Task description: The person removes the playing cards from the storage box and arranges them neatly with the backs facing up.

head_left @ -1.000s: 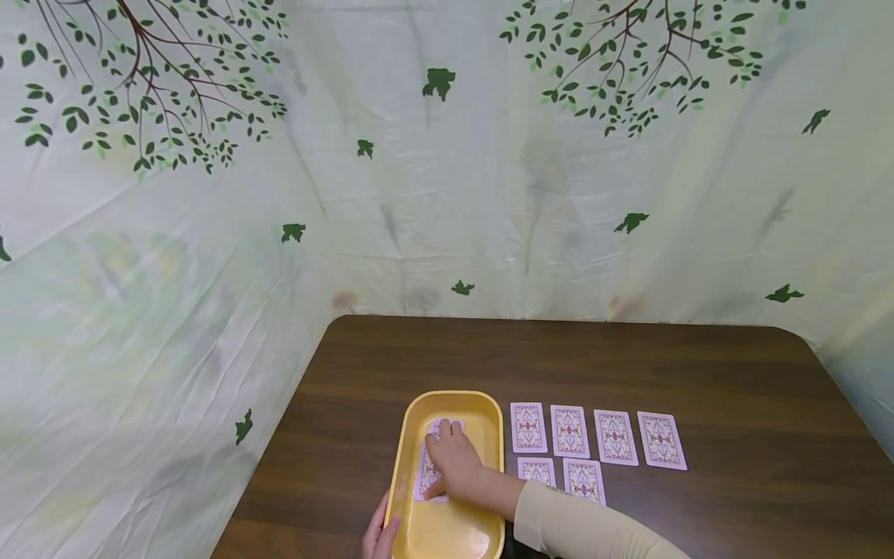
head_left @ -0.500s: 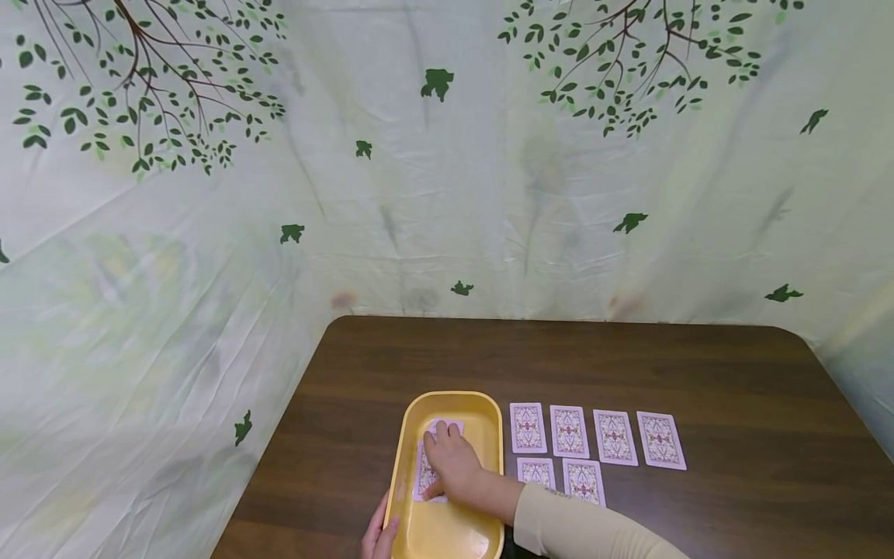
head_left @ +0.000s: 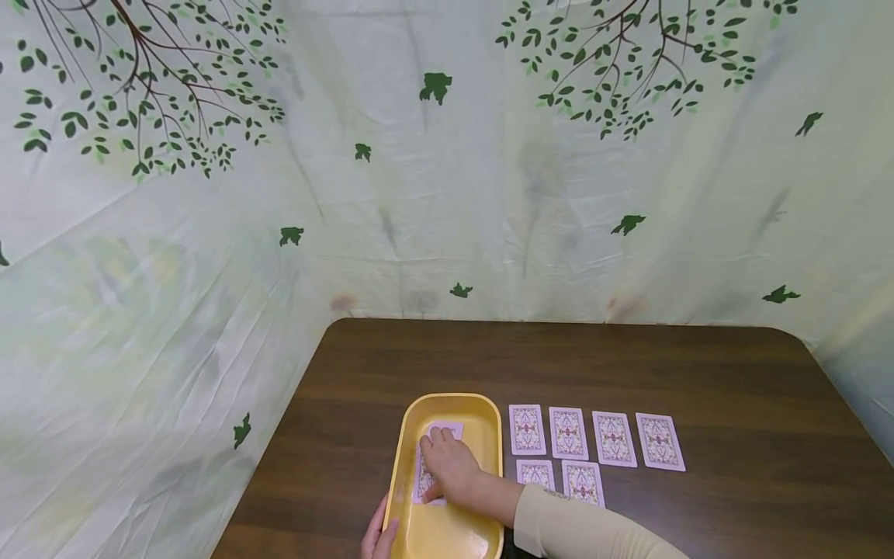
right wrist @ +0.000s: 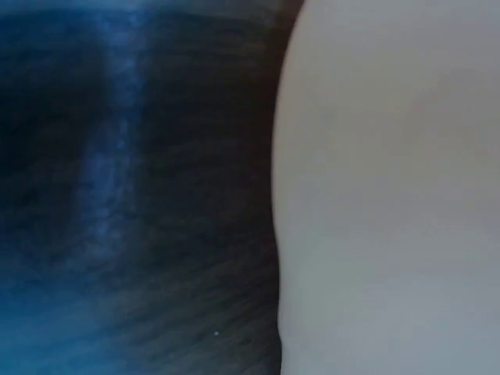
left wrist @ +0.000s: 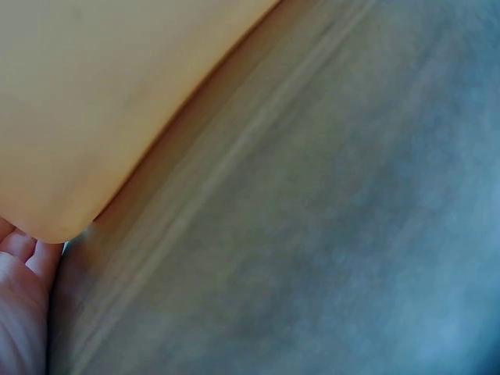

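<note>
A yellow tray (head_left: pixel 452 401) lies on the brown table, its lower end cut off by the head view's edge. My left hand (head_left: pixel 379 536) grips its left rim, thumb over the edge; part of that hand (left wrist: pixel 23 301) shows in the left wrist view beneath the tray's corner (left wrist: pixel 66 219). Inside the tray, my right hand (head_left: pixel 452 468) rests over purple-backed playing cards (head_left: pixel 423 483), which appear to overlap. Its fingers are bent onto them and the thumb is near their lower edge. Whether it pinches a card is hidden.
To the tray's right, face-down playing cards (head_left: pixel 568 433) lie in two rows on the table (head_left: pixel 559 357). My right sleeve (head_left: pixel 580 524) covers part of the lower row. A leaf-printed curtain (head_left: pixel 419 194) hangs behind the table and at the left.
The fingers of my right hand have drawn slightly back toward the thumb over the cards. My left hand and the tray stay where they were.
</note>
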Tool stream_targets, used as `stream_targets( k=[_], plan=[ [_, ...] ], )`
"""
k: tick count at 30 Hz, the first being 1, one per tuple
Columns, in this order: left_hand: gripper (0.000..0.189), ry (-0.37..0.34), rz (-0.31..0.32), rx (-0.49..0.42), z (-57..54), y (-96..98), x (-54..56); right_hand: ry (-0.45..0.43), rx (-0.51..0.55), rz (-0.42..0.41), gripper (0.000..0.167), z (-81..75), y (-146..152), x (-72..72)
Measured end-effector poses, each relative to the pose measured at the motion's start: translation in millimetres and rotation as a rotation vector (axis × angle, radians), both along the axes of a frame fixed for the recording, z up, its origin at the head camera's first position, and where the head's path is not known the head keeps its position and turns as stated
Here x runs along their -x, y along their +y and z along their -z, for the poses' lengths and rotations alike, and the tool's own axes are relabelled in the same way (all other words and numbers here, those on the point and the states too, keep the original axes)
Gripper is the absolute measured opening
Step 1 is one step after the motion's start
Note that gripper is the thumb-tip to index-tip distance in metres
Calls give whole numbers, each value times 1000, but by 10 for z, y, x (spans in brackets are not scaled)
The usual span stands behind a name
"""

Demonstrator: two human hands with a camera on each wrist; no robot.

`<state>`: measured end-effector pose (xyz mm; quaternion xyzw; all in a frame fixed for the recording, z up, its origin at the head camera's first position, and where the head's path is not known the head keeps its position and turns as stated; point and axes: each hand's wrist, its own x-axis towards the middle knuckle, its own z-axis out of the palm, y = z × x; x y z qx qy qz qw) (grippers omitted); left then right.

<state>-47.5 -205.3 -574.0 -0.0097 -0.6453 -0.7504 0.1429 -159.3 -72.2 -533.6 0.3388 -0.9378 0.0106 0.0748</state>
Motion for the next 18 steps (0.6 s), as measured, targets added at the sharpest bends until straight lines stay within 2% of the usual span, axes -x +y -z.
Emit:
stream_targets(
  k=[4,8,12,18],
  plan=[
    [52,3,-7,5,9,2,4,-3,39,-34,79,8,22,-8],
    [50,-17,-19,21,8,-2,0,-32,105,-60,69,11,38,-14],
    [48,-33,-25,20,-5,1,-6,-43,98,-65,63,14,42,-24],
    [48,-29,-20,9,-17,7,-9,-50,116,-87,65,9,63,-25]
  ],
)
